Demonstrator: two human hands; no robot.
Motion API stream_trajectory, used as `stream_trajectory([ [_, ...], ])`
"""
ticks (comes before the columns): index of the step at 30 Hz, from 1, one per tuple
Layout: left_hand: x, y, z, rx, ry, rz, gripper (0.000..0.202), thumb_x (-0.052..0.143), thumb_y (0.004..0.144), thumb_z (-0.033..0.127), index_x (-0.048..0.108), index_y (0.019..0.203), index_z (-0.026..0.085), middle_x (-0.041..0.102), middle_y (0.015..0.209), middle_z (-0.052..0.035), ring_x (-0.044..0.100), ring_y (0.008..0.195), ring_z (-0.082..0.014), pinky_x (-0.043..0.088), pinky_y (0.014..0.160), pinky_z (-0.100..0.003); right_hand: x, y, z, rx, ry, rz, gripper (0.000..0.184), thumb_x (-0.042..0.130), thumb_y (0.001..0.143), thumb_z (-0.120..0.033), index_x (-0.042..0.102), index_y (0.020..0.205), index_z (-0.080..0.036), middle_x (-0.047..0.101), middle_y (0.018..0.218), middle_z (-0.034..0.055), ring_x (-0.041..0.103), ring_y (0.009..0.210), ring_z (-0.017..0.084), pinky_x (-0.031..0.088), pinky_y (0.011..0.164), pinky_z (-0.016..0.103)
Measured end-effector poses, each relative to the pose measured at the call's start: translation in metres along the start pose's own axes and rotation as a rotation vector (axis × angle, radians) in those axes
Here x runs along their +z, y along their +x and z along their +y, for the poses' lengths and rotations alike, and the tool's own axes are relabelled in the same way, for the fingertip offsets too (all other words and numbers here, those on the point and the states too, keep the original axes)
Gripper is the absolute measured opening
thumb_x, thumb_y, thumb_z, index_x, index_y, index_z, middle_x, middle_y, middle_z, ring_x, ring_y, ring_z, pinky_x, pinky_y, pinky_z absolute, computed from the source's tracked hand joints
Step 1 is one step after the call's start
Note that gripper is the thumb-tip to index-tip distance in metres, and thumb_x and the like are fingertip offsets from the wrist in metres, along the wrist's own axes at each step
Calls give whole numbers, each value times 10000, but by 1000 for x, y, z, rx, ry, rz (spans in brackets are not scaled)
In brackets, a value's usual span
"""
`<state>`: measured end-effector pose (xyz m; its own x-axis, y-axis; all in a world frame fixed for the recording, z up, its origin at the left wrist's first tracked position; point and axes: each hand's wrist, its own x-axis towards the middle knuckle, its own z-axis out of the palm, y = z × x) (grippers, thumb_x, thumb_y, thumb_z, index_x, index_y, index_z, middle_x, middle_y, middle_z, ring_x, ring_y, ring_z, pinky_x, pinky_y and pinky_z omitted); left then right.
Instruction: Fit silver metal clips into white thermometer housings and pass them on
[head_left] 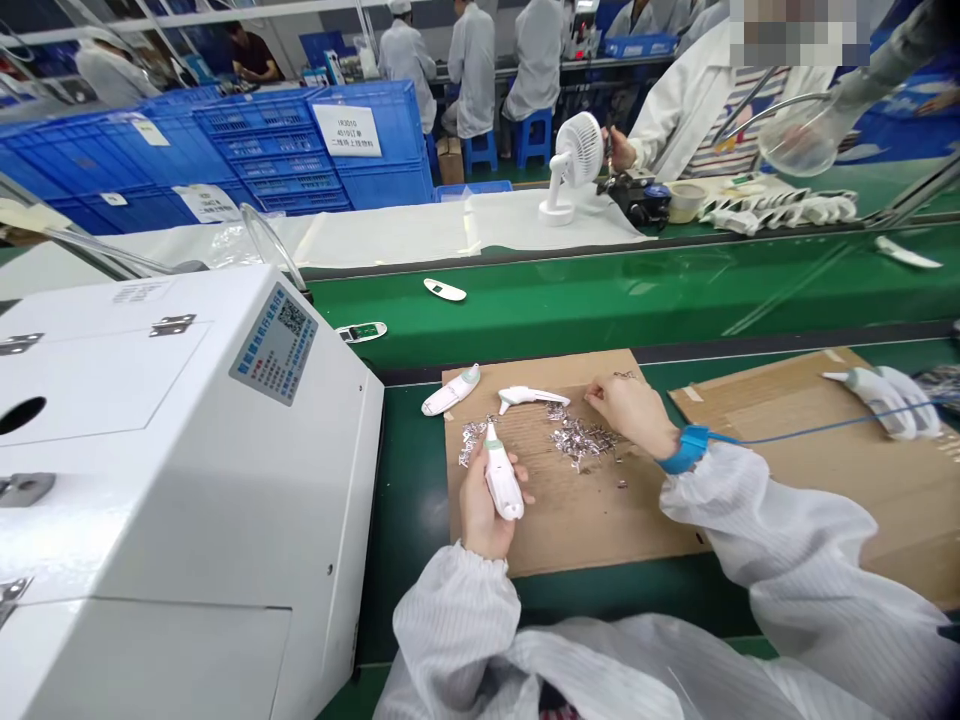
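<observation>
My left hand (475, 510) is closed around a white ear thermometer (502, 482), its narrow probe tip pointing away from me. My right hand (634, 410), wearing a blue wrist strap (686, 449), hovers by the far right of the cardboard sheet (577, 540). Its thumb and fingertips are pressed together; what they pinch, if anything, is too small to make out. Just left of that hand lies a pile of small shiny metal parts (583, 440). A smaller heap of metal parts (471, 440) sits beyond my left hand. Two more thermometers, one white body (451, 391) and another on its side (525, 397), rest at the far edge.
A large white machine (300, 500) stands to the left. On the right, another cardboard sheet (787, 420) holds white thermometers (885, 400). Shell pieces (445, 290) lie on the green belt (540, 300). Across it are a fan (577, 155) and a co-worker's hand (619, 150).
</observation>
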<state>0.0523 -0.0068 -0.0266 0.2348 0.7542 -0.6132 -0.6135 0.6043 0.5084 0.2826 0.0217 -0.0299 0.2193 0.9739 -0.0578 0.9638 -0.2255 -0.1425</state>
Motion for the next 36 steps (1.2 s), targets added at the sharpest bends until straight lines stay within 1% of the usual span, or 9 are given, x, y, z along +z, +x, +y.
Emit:
stream_trajectory([
  [2, 1, -3, -4, 3, 32, -12, 394, 377, 965, 260, 389, 1356, 208, 565, 737, -9, 579, 524, -139, 489, 344, -224, -11, -11, -8, -35, 58, 21, 192, 531, 899, -263, 712, 922, -202, 751, 895, 70, 684, 820, 218, 436, 676, 286],
  [4, 4, -7, -7, 18, 65, -49, 427, 400, 955, 275, 368, 1377, 223, 566, 742, -3, 575, 510, -138, 495, 342, -236, -23, -27, -22, -132, 235, 47, 144, 572, 881, -274, 702, 879, -214, 751, 863, 23, 676, 762, 174, 446, 681, 260],
  [7, 11, -14, -10, 70, 112, -122, 483, 459, 931, 341, 359, 1396, 256, 566, 734, 12, 526, 444, -119, 450, 304, -218, -35, -53, -45, -395, 561, 66, 128, 597, 881, -266, 673, 801, -202, 737, 811, 3, 654, 697, 134, 461, 654, 238],
  [10, 18, -22, -10, 100, 157, -155, 532, 473, 920, 421, 356, 1419, 277, 517, 607, 40, 485, 395, -121, 418, 298, -202, -37, -71, -60, -601, 665, 51, 132, 567, 921, -245, 661, 839, -200, 737, 875, 16, 665, 756, 133, 484, 666, 241],
  [15, 20, -28, -9, 137, 142, -148, 567, 530, 889, 461, 394, 1411, 287, 515, 620, 31, 501, 419, -128, 402, 326, -204, -35, -77, -64, -716, 524, 110, 130, 536, 944, -195, 643, 870, -200, 733, 901, -4, 668, 756, 105, 472, 638, 223],
  [23, 17, -26, -10, 161, 101, -126, 412, 536, 909, 382, 479, 1308, 297, 549, 761, 8, 487, 458, -98, 422, 422, -222, -31, -83, -60, -821, 202, 204, 163, 472, 981, -214, 632, 954, -205, 730, 1022, -3, 679, 815, 104, 449, 635, 239],
  [29, 18, -27, -10, 144, 85, -100, 412, 554, 898, 377, 498, 1299, 300, 551, 763, 4, 511, 523, -116, 443, 484, -229, -31, -84, -61, -833, 157, 224, 196, 455, 988, -217, 649, 961, -213, 733, 1037, -1, 675, 818, 110, 448, 625, 248],
  [34, 19, -24, -14, 170, 66, -54, 401, 573, 891, 373, 533, 1281, 286, 557, 758, -9, 596, 708, -167, 502, 599, -242, -30, -86, -60, -884, 140, 232, 200, 472, 970, -171, 668, 968, -212, 723, 1051, 7, 671, 859, 116, 461, 639, 230],
  [36, 18, -23, -14, 168, 67, -39, 429, 595, 879, 390, 532, 1293, 293, 559, 760, -9, 599, 696, -168, 505, 578, -243, -30, -85, -59, -893, 132, 206, 225, 467, 961, -144, 677, 992, -219, 713, 1075, 16, 666, 870, 120, 473, 651, 228],
])
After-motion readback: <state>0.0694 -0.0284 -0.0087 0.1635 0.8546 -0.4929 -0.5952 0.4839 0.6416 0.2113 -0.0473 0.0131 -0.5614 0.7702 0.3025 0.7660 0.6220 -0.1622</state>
